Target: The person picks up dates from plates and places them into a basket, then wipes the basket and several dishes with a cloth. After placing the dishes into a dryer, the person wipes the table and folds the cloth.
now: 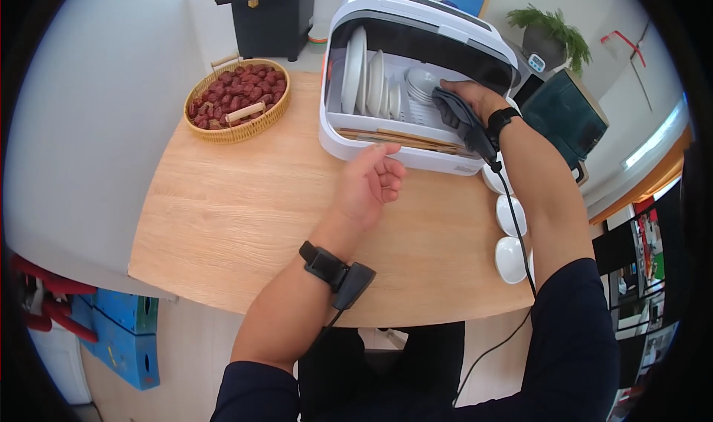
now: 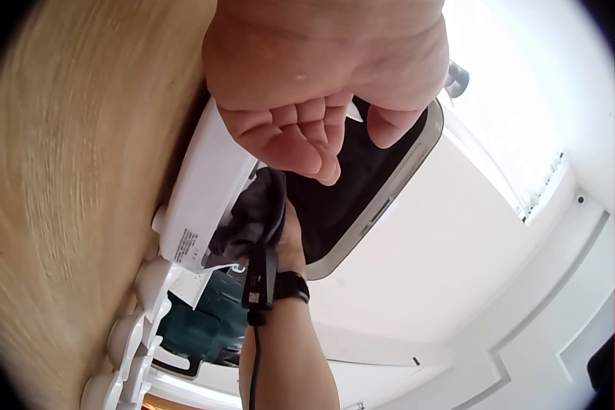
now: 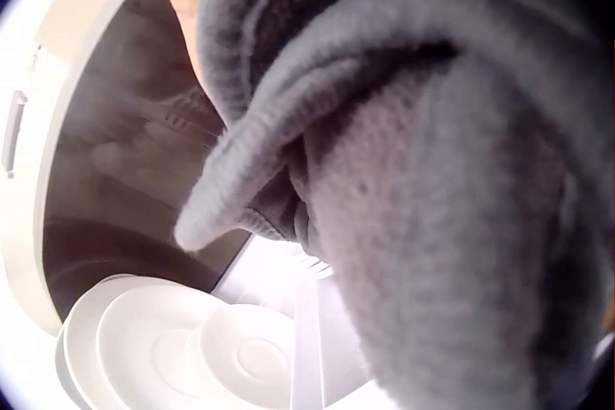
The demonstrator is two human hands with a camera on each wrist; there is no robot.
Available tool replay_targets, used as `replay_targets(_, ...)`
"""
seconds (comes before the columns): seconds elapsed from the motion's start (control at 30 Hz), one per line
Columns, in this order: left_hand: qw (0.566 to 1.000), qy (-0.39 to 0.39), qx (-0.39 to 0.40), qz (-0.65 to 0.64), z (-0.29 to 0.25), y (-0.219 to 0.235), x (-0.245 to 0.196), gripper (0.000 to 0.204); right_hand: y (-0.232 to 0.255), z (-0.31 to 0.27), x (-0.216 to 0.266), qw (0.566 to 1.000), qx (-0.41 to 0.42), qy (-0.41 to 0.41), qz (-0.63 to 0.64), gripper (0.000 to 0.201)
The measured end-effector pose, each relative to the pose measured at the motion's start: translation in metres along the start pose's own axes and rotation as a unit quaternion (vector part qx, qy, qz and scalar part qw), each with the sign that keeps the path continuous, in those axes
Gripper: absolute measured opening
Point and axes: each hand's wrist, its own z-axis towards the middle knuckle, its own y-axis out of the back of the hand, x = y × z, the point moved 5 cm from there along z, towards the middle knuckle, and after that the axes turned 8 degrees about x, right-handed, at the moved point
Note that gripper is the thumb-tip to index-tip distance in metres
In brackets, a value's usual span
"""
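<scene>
My right hand [image 1: 479, 97] grips a grey cloth [image 1: 457, 114] inside a white dish storage box [image 1: 338, 146] with its dark-windowed lid raised. The cloth [image 3: 432, 198] fills much of the right wrist view and hides most of that hand. White plates [image 1: 356, 73] stand on edge at the box's left. Stacked white small dishes [image 1: 421, 84] sit just left of the cloth. Chopsticks [image 1: 405, 140] lie along the front compartment. My left hand [image 1: 371, 184] hovers before the box's front wall, palm up with fingers loosely curled, holding nothing.
White bowls [image 1: 510, 216] line the table's right side, near my right forearm. A wicker basket [image 1: 194, 129] of red dates stands at the back left. Behind are a black box [image 1: 271, 21] and a potted plant [image 1: 546, 43]. A cable [image 1: 512, 207] hangs from the right wrist.
</scene>
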Motion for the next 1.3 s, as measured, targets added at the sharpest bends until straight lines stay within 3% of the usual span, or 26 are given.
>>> replay_targets(0.03,1.0,0.004,-0.005,0.005,0.0,0.001,0.0,0.03,0.001,-0.012,0.0,1.0,-0.005,-0.002,0.005,0.04)
replay_targets(0.1,1.0,0.006,-0.002,0.01,0.001,0.002,0.001,0.029,0.0,-0.043,0.006,0.997,0.001,0.068,-0.047,0.037)
replay_targets(0.17,1.0,0.017,0.002,0.008,0.001,0.003,0.004,0.029,-0.016,-0.113,0.01,0.988,-0.006,0.092,-0.126,0.036)
replay_targets(0.23,1.0,0.007,-0.002,0.021,0.001,0.001,0.001,0.028,-0.016,-0.164,-0.014,0.983,-0.013,0.092,-0.158,0.035)
replay_targets(0.27,1.0,0.028,0.002,0.012,0.003,0.002,0.005,0.028,-0.022,-0.194,-0.023,0.929,-0.033,0.195,-0.314,0.033)
replay_targets(0.3,1.0,0.021,0.01,0.02,0.006,0.003,0.004,0.029,-0.037,-0.229,-0.031,0.837,-0.047,0.289,-0.461,0.032)
replay_targets(0.33,0.999,0.012,0.018,0.028,0.006,0.003,0.004,0.029,-0.053,-0.265,-0.046,0.791,-0.117,0.213,-0.562,0.028)
replay_targets(0.37,0.999,0.022,0.022,0.023,0.005,0.0,0.007,0.029,-0.063,-0.289,-0.069,0.715,-0.169,0.212,-0.645,0.026)
replay_targets(0.4,0.999,0.019,0.014,0.031,0.004,-0.002,0.005,0.029,-0.069,-0.308,-0.093,0.698,-0.196,0.128,-0.677,0.024)
replay_targets(0.5,0.998,0.022,0.012,0.049,0.002,-0.007,0.008,0.03,-0.081,-0.328,-0.155,0.662,-0.224,0.121,-0.705,0.023)
replay_targets(0.67,0.995,0.041,0.037,0.078,0.002,-0.005,0.016,0.029,-0.066,-0.294,-0.229,0.65,-0.208,0.047,-0.729,0.016)
replay_targets(0.83,0.987,0.083,0.056,0.125,0.003,-0.005,0.022,0.028,-0.075,-0.289,-0.221,0.633,-0.216,0.057,-0.741,0.013)
replay_targets(0.87,0.988,0.076,0.051,0.127,0.003,-0.005,0.022,0.028,-0.083,-0.293,-0.213,0.628,-0.231,0.098,-0.737,0.016)
replay_targets(0.93,0.962,0.191,0.079,0.179,-0.003,-0.012,0.035,0.043,-0.098,-0.291,-0.19,0.621,-0.241,0.15,-0.731,0.021)
replay_targets(1.0,0.958,0.215,0.101,0.159,-0.009,-0.025,0.039,0.053,-0.125,-0.289,-0.155,0.616,-0.279,0.261,-0.689,0.021)
replay_targets(1.03,0.952,0.244,0.13,0.133,-0.013,-0.034,0.044,0.063,-0.135,-0.279,-0.142,0.614,-0.274,0.264,-0.691,0.02)
replay_targets(1.07,0.953,0.239,0.125,0.14,-0.015,-0.039,0.046,0.063,-0.144,-0.267,-0.132,0.614,-0.275,0.273,-0.688,0.02)
replay_targets(1.13,0.974,0.148,0.172,0.022,-0.016,-0.054,0.037,0.078,-0.165,-0.248,-0.113,0.607,-0.257,0.356,-0.662,0.009)
replay_targets(1.27,0.99,0.071,0.122,-0.016,-0.01,-0.04,0.02,0.066,-0.179,-0.219,-0.105,0.629,-0.222,0.392,-0.634,0.014)
replay_targets(1.3,0.991,0.067,0.118,-0.011,-0.009,-0.038,0.017,0.066,-0.168,-0.221,-0.101,0.693,-0.189,0.4,-0.569,0.02)
